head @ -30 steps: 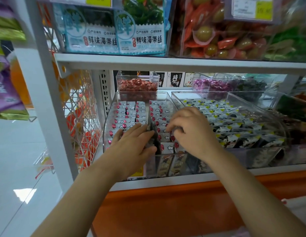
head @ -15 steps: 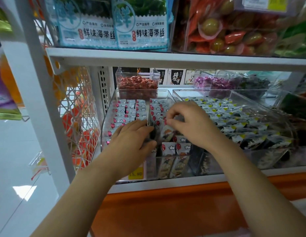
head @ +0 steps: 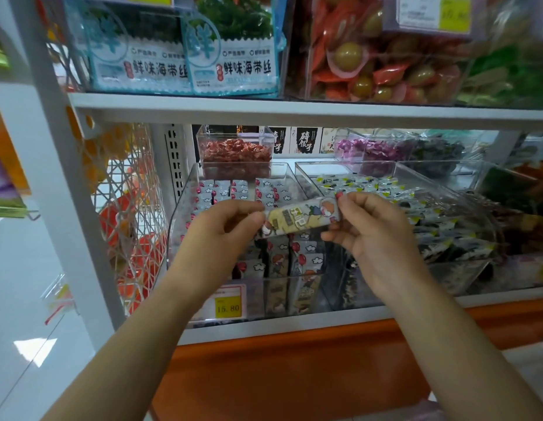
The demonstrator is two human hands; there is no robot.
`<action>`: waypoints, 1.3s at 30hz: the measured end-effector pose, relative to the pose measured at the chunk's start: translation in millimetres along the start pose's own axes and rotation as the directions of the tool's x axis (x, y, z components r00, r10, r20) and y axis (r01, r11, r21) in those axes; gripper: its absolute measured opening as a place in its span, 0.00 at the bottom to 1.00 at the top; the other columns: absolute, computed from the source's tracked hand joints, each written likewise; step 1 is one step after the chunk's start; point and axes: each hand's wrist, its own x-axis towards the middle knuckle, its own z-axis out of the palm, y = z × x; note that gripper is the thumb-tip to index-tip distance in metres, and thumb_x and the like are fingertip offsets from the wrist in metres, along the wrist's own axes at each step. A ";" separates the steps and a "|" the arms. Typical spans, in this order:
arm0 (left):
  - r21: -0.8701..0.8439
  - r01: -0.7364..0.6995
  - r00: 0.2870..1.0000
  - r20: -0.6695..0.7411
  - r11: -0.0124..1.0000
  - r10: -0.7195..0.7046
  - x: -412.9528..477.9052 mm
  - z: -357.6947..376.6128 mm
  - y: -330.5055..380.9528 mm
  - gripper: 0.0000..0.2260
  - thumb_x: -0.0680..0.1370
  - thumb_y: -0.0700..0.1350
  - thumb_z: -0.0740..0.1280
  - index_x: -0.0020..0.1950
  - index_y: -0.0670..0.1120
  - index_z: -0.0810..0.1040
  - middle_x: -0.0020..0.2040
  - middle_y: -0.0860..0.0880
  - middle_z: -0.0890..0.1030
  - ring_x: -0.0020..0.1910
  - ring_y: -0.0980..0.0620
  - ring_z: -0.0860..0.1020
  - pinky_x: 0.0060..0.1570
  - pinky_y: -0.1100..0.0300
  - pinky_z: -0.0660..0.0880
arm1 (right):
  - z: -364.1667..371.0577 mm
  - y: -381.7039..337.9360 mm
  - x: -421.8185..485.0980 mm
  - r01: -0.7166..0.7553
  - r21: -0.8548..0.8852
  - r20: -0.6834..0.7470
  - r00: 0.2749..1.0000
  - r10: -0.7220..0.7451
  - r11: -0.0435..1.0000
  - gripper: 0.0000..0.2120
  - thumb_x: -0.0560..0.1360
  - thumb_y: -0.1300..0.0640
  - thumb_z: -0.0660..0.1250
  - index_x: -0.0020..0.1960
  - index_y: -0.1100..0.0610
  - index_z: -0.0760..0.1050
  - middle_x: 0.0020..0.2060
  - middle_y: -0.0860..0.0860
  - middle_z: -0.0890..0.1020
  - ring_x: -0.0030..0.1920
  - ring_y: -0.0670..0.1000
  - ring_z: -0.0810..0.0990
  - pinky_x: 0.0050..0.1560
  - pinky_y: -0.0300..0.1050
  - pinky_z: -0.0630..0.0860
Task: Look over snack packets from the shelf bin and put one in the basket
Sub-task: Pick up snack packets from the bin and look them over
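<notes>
Nearest, a yellow price tag (head: 227, 305) sits on the front of the clear bin (head: 176, 232), which stands on the lower shelf (head: 294, 329). Over the bin both hands hold one packet (head: 300, 220) level. The left hand (head: 221, 235) pinches its left end between thumb and fingers, and the right hand (head: 376, 238) pinches its right end. Rows of like packets (head: 305, 259) stand in the bin beneath. Farther back is a tub of red sweets (head: 235, 154). Blue seaweed packs (head: 230, 47) stand on the upper shelf (head: 294, 112).

kelp packs (head: 230, 47) | red sweets tub (head: 235, 151) | yellow price tag (head: 228, 305) | wire rack (head: 127, 189)
</notes>
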 end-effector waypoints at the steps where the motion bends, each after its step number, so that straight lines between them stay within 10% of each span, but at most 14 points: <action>1: -0.064 0.038 0.999 -0.001 0.997 -0.038 0.0 -0.5 0.2 0.07 0.78 0.47 0.63 0.52 0.52 0.79 0.38 0.57 0.79 0.34 0.67 0.76 0.31 0.75 0.71 | 0.0 -0.1 -1.0 -0.039 0.047 0.004 0.999 0.039 0.998 0.07 0.76 0.62 0.63 0.42 0.62 0.77 0.37 0.56 0.79 0.31 0.46 0.79 0.31 0.38 0.78; 14: -0.728 0.341 0.930 0.169 0.594 -0.327 5.2 -6.7 5.9 0.05 0.73 0.40 0.65 0.44 0.43 0.80 0.29 0.54 0.78 0.24 0.60 0.71 0.23 0.70 0.70 | -0.9 -4.7 0.5 -0.332 0.440 0.124 0.943 0.310 0.834 0.07 0.74 0.71 0.60 0.44 0.63 0.75 0.27 0.53 0.80 0.26 0.46 0.79 0.28 0.36 0.77; 21: -0.295 0.088 0.996 0.005 0.951 -0.091 0.4 -5.9 4.3 0.07 0.75 0.41 0.65 0.50 0.49 0.80 0.29 0.56 0.76 0.29 0.57 0.75 0.30 0.68 0.75 | -3.1 -1.9 -1.3 -0.266 0.156 0.088 0.963 0.255 0.951 0.07 0.68 0.55 0.69 0.40 0.59 0.76 0.28 0.51 0.79 0.27 0.47 0.78 0.25 0.38 0.75; 33: -0.373 0.213 0.976 0.129 0.903 -0.177 -3.1 -2.0 3.1 0.15 0.67 0.51 0.68 0.51 0.48 0.81 0.42 0.49 0.81 0.38 0.58 0.81 0.40 0.66 0.78 | -7.4 4.2 0.3 -0.145 0.154 0.171 0.978 0.118 0.977 0.09 0.71 0.74 0.64 0.40 0.62 0.74 0.37 0.54 0.83 0.41 0.52 0.84 0.39 0.40 0.81; 39: -0.375 0.194 0.977 0.157 0.907 -0.144 -4.5 -4.0 3.0 0.15 0.68 0.48 0.68 0.54 0.51 0.79 0.46 0.48 0.84 0.45 0.54 0.83 0.42 0.67 0.78 | -5.9 9.3 -2.8 0.012 -0.178 0.161 0.987 0.018 0.984 0.06 0.70 0.61 0.71 0.46 0.53 0.82 0.44 0.53 0.85 0.48 0.51 0.83 0.47 0.45 0.81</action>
